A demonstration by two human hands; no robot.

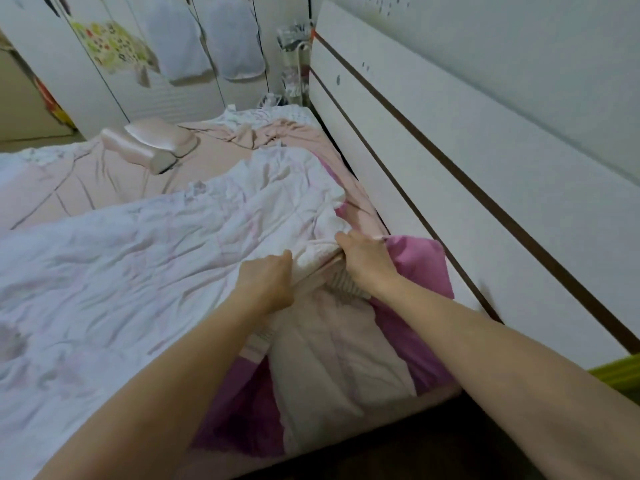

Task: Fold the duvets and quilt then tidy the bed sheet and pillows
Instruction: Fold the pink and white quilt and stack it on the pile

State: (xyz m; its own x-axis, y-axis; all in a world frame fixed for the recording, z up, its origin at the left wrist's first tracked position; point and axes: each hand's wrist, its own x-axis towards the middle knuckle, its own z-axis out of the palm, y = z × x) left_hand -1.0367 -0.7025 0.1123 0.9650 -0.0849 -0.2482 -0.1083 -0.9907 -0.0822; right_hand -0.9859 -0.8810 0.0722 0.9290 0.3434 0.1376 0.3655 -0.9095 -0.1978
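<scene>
From the head view, the white duvet (pixel 145 258) sprawls across the bed near the headboard (pixel 450 174). Its bunched edge could slip and drag the pink sheet (pixel 221 150) askew if pulled unevenly. The left hand (pixel 268 284) and right hand (pixel 363 259), arms outstretched, each clutch that edge with curled fingers.

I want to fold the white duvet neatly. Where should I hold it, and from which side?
Hold the white duvet by its edge at the headboard end, from the near side, as both hands do now; there the edge is bunched and easy to pinch.
</scene>
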